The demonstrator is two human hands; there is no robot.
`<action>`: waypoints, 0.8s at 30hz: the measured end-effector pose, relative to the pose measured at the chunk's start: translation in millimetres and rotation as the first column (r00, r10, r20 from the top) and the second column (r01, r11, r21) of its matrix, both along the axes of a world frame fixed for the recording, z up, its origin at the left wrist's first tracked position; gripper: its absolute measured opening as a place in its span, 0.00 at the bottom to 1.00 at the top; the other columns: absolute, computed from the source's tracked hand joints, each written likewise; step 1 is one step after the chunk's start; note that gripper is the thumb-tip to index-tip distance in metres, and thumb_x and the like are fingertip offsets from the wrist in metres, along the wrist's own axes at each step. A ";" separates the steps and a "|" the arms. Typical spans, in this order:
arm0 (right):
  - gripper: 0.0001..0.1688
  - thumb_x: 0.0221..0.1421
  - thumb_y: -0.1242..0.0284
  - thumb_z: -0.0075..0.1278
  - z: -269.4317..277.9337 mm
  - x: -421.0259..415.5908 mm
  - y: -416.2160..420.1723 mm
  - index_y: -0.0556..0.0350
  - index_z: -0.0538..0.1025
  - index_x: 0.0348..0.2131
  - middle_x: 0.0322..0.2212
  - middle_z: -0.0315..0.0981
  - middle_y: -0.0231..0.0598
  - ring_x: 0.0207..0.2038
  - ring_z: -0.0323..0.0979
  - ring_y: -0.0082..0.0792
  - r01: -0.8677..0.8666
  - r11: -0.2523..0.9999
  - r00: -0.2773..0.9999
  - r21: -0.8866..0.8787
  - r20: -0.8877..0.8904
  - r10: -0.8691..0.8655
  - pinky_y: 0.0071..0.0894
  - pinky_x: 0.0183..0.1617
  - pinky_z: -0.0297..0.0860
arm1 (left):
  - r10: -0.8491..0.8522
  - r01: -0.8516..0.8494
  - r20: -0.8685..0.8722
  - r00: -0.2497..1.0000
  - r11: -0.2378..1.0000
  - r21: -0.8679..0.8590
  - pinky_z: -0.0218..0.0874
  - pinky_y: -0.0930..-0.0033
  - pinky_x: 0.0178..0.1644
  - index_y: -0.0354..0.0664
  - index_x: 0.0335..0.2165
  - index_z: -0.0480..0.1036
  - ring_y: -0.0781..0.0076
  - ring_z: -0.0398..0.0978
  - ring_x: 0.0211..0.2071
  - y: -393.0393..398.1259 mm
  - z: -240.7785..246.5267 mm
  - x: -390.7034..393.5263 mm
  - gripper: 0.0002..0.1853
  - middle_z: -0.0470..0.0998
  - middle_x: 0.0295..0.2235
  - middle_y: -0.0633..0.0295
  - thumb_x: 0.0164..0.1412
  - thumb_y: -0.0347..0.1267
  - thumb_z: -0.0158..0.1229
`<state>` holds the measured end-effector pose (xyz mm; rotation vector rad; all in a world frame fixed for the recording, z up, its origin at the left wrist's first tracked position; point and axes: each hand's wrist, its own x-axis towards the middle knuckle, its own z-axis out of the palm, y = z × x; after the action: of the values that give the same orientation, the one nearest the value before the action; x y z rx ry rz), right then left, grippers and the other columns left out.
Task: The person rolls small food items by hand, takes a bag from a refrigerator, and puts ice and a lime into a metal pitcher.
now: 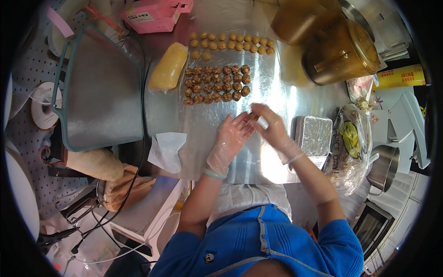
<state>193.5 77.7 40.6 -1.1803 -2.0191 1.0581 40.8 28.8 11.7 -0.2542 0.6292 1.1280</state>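
Both hands wear clear plastic gloves over the metal worktop. My left hand (232, 135) is palm up, fingers spread, with nothing resting on the palm. Beside its fingertips, my right hand (268, 124) pinches a small brown lump (254, 116), partly hidden by the fingers. Beyond the hands, rows of brown nutty filling balls (217, 87) lie on plastic film. Farther back are rows of smooth yellowish dough balls (231, 45). A film-wrapped block of yellow dough (168, 66) lies left of the rows.
Right of my hands is a film-covered square container (314, 135) on a scale, then a plastic bag (349, 152). Brown lidded canisters (341, 52) stand back right. A teal-edged board (104, 90) is at left, near a crumpled white paper (168, 151). A pink device (154, 15) sits back left.
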 end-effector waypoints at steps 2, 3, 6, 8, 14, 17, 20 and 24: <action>0.28 0.43 0.79 0.57 -9.8 -8.4 -14.2 0.60 0.69 0.47 0.44 0.69 0.48 0.45 0.69 0.45 -0.103 0.958 0.992 0.269 0.095 0.081 0.38 0.49 0.67 | 0.035 -0.034 -0.015 0.999 0.998 0.060 0.52 0.65 0.57 0.32 0.54 0.55 0.67 0.62 0.51 -1.5 0.1 4.2 0.30 0.62 0.52 0.56 0.66 0.46 0.33; 0.28 0.43 0.78 0.57 -17.8 -11.9 -18.8 0.60 0.68 0.47 0.45 0.69 0.48 0.45 0.68 0.47 -0.090 0.929 0.994 0.359 0.082 0.065 0.39 0.49 0.67 | 0.053 -0.051 -0.023 0.998 0.995 0.090 0.52 0.65 0.57 0.32 0.54 0.55 0.68 0.62 0.51 -2.1 1.0 5.2 0.30 0.63 0.51 0.57 0.66 0.47 0.33; 0.29 0.44 0.77 0.58 -24.2 -13.8 -23.3 0.61 0.68 0.47 0.46 0.68 0.47 0.47 0.68 0.48 -0.108 0.920 0.993 0.377 0.083 0.083 0.41 0.52 0.65 | 0.011 0.000 -0.076 0.997 0.990 0.142 0.55 0.66 0.54 0.34 0.51 0.59 0.69 0.64 0.48 -3.7 6.0 1.2 0.28 0.66 0.47 0.58 0.65 0.47 0.37; 0.28 0.45 0.77 0.56 -11.5 -10.9 -24.5 0.61 0.68 0.48 0.47 0.67 0.49 0.49 0.66 0.50 -0.176 0.978 0.982 0.111 0.087 0.167 0.43 0.56 0.60 | -0.022 0.031 -0.096 0.995 0.995 0.097 0.57 0.67 0.51 0.35 0.50 0.60 0.70 0.66 0.45 -8.5 5.4 -4.4 0.27 0.67 0.45 0.59 0.65 0.47 0.38; 0.26 0.52 0.72 0.49 18.8 -24.2 -12.3 0.61 0.67 0.51 0.51 0.64 0.50 0.56 0.58 0.52 -0.011 0.995 1.000 0.103 -0.027 0.014 0.49 0.62 0.51 | -0.081 -0.021 0.191 0.978 0.876 0.481 0.61 0.67 0.49 0.38 0.50 0.61 0.72 0.67 0.45 -21.8 -69.2 -22.2 0.25 0.67 0.46 0.60 0.66 0.47 0.38; 0.24 0.55 0.68 0.45 30.0 -48.4 -1.5 0.63 0.68 0.49 0.51 0.63 0.50 0.58 0.55 0.51 -0.075 0.964 0.992 0.256 0.119 0.046 0.49 0.63 0.48 | 0.077 -0.072 -0.005 0.997 0.951 0.302 0.62 0.66 0.50 0.39 0.50 0.61 0.71 0.67 0.47 -15.1 -5.7 2.8 0.22 0.67 0.47 0.60 0.67 0.44 0.37; 0.21 0.55 0.69 0.42 33.6 -65.6 2.3 0.67 0.70 0.45 0.51 0.63 0.51 0.57 0.57 0.51 -0.256 0.896 0.940 0.363 0.310 0.143 0.47 0.64 0.48 | 0.225 -0.205 -0.156 0.962 0.970 0.130 0.60 0.64 0.53 0.39 0.50 0.61 0.69 0.66 0.49 -21.0 30.8 7.8 0.21 0.67 0.48 0.60 0.67 0.42 0.37; 0.18 0.57 0.72 0.38 9.6 -65.7 -13.9 0.67 0.72 0.41 0.50 0.64 0.51 0.56 0.59 0.49 -0.353 0.929 0.926 0.110 0.185 0.330 0.48 0.65 0.45 | 0.282 -0.276 -0.007 0.959 0.944 0.181 0.49 0.62 0.61 0.35 0.55 0.54 0.65 0.59 0.56 -24.5 26.4 -9.3 0.28 0.59 0.56 0.54 0.66 0.44 0.32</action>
<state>127.9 63.8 50.3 -0.8832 -2.4513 0.9808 31.5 4.3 38.1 -0.1741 0.5268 1.4567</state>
